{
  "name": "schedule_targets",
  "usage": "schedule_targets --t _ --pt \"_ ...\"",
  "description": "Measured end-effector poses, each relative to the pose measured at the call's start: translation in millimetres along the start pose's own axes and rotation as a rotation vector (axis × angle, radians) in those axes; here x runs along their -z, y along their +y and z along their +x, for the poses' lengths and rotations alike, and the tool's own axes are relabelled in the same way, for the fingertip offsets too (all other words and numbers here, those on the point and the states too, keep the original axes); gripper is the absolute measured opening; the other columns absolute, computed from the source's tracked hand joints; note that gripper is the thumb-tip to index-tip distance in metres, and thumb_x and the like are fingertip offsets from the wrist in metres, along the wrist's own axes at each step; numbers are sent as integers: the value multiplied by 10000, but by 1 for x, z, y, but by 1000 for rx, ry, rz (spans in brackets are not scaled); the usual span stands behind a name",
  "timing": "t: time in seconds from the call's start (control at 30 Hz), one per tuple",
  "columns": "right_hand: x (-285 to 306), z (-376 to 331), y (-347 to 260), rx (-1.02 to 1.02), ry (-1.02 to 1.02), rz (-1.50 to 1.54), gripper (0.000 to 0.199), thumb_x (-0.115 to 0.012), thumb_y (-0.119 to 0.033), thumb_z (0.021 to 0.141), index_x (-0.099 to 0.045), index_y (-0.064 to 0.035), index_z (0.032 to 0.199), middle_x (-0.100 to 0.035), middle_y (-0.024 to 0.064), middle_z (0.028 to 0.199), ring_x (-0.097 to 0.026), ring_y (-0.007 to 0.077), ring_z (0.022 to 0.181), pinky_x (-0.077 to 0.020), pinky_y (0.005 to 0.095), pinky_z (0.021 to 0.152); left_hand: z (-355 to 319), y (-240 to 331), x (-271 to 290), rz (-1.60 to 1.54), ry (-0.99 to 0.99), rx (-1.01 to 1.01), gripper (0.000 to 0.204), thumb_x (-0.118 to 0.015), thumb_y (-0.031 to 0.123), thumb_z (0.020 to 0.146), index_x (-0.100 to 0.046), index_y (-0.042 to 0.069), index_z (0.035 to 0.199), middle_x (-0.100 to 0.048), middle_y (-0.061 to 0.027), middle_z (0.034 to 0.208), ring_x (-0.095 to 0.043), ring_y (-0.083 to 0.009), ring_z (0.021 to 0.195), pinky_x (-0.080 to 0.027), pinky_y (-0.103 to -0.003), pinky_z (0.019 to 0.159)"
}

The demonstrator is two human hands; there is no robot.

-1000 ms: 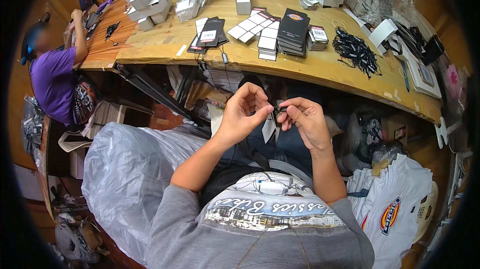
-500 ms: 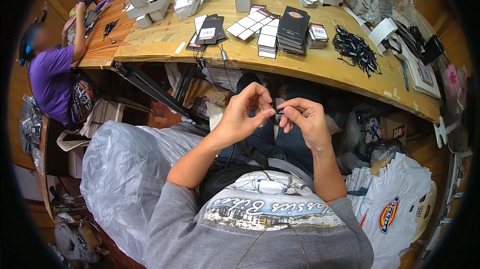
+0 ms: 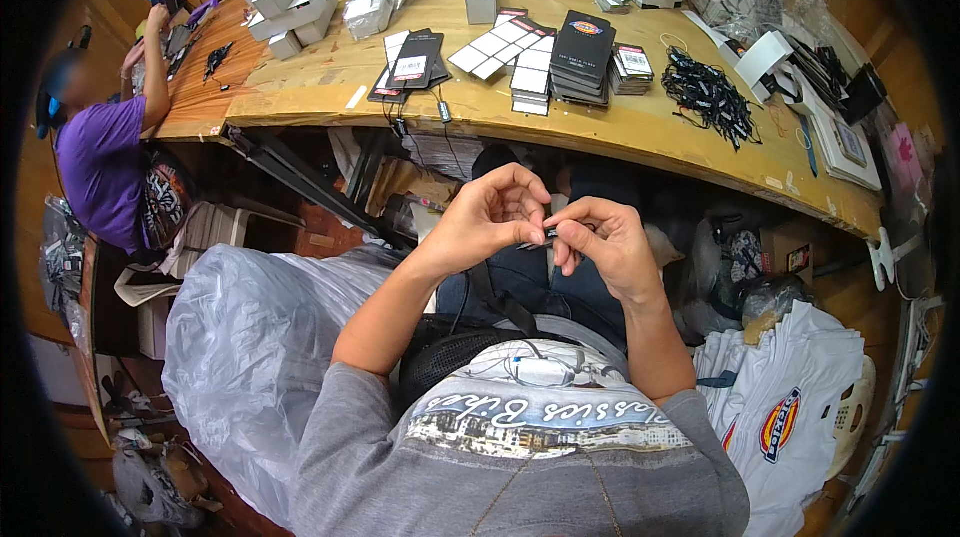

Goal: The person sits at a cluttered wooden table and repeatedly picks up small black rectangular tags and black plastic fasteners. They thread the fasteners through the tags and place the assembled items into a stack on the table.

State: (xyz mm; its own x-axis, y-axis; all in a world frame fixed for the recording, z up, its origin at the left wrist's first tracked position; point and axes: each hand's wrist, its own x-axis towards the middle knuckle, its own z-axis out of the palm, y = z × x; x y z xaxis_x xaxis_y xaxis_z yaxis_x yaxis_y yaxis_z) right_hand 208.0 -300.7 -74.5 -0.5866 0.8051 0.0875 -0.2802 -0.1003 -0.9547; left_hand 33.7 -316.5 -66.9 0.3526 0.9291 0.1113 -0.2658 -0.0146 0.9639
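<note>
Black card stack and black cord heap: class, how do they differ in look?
The card stack lies in flat layers; the cord heap is a tangle. The card stack shows a coloured emblem; the cord heap shows none. Both are mainly black, on the wooden table.

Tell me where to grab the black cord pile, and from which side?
Cup the pile low on both sides, probably coming from the table's near edge: it lies close to that edge and is a loose tangle, so pinching the top may lift only part.
</note>
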Motion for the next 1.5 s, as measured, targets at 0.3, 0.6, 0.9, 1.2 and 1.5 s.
schedule_targets --t 0.3,0.6,0.9,1.2,1.5 --pt "-3 -3 2 -14 3 50 106 -530 -67 777 -554 27 820 -540 57 614 -504 78 512 -416 174 447 3 -20 1 13 9 -127 326 -701 50 611 -454 30 822 -430 4 750 -429 -59 694 -382 -185 608" --pt "-4 -7 -25 -80 -74 -136 99 -538 -53 768 -569 17 830 -533 44 590 -487 61 488 -393 161 434 0 -23 12 -144 -312 103 585 -584 400 713 -407 -12 1088 -491 -86 1024 -453 -149 975 -327 -287 845" --pt "-8 -8 -39 -98 -150 -135 106 -526 -33 769 -567 28 845 -525 35 579 -447 40 449 -343 144 415 -5 -32 12 -221 -531 232 510 -613 149 719 -363 11 1141 -525 -67 997 -473 -116 902 -350 -240 801" --pt "-28 -17 -49 87 -93 -166 109 -540 2 750 -555 11 857 -553 42 655 -499 47 529 -368 148 426 -22 46 27 769 -14 -498 134 -628 -2 589 -605 34 716 -570 -54 721 -527 -170 669 -406 -254 562" --pt "-63 23 -38 381 -288 -552 141 -511 40 712 -533 12 848 -564 111 666 -573 169 599 -447 239 544 -16 95 66 1629 729 -916 212 -565 -52 624 -570 47 812 -548 -67 756 -534 -220 630 -428 -298 536"
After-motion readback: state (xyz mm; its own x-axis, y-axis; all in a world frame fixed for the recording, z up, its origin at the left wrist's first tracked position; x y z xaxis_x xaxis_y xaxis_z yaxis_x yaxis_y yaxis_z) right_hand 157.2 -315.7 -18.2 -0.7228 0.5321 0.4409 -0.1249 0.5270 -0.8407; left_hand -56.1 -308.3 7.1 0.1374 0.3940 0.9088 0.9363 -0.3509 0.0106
